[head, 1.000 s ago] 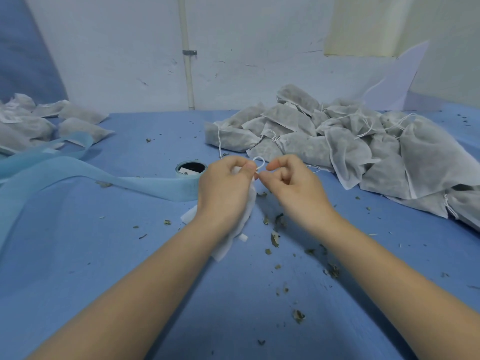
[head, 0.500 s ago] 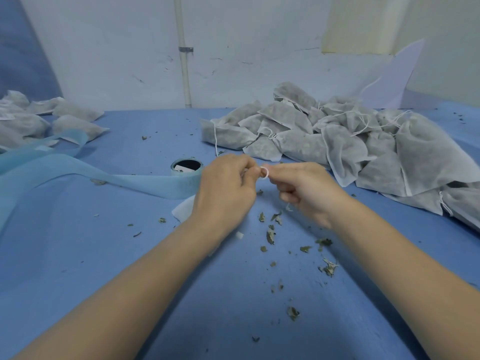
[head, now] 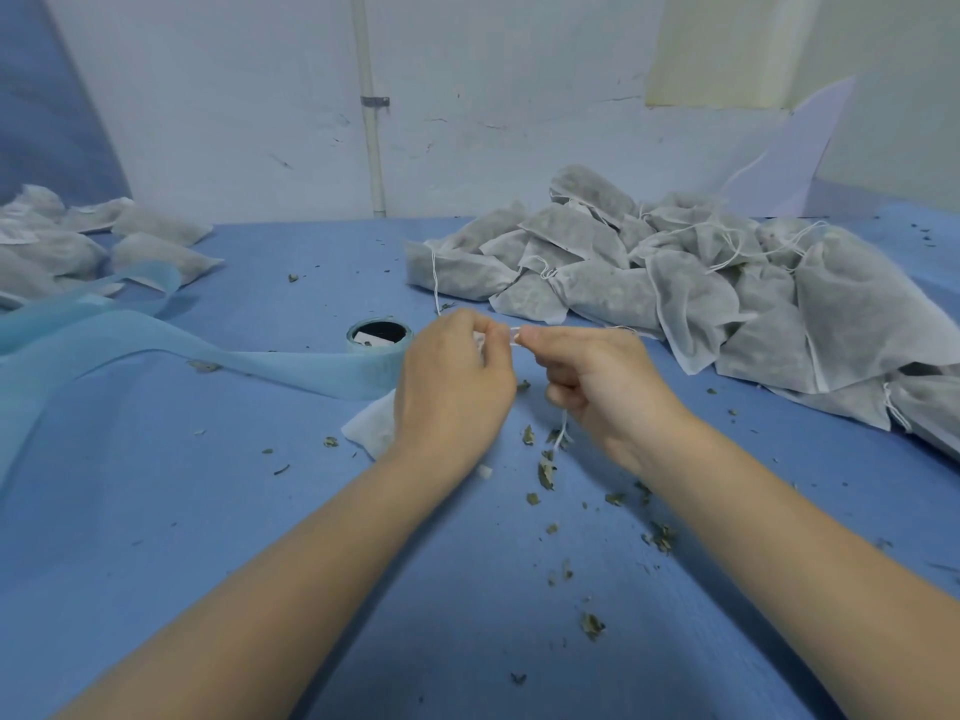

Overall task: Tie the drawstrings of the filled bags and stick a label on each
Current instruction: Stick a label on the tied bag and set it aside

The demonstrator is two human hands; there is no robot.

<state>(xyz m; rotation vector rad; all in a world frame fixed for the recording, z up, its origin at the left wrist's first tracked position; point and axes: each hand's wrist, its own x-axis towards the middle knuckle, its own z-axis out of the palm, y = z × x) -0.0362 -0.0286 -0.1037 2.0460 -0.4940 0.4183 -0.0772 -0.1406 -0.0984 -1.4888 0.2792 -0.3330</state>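
A white filled bag (head: 370, 429) lies on the blue table, mostly hidden under my left hand (head: 452, 387). My left hand grips the bag's gathered neck. My right hand (head: 597, 381) pinches the white drawstring (head: 514, 336), which is stretched short between the two hands; a loose end of the string (head: 561, 433) hangs below my right palm. A roll of light blue label tape (head: 379, 339) stands just left of my left hand, its strip (head: 156, 340) trailing off to the left.
A heap of untied filled bags (head: 701, 293) lies at the back right. Several other bags (head: 78, 246) lie at the back left. Dried leaf crumbs (head: 545, 470) are scattered on the blue table (head: 208, 511). A white wall rises behind.
The open loop of string between my fingers has shrunk to a short taut piece. My right hand has pulled slightly right and down, and a string end now hangs below it.
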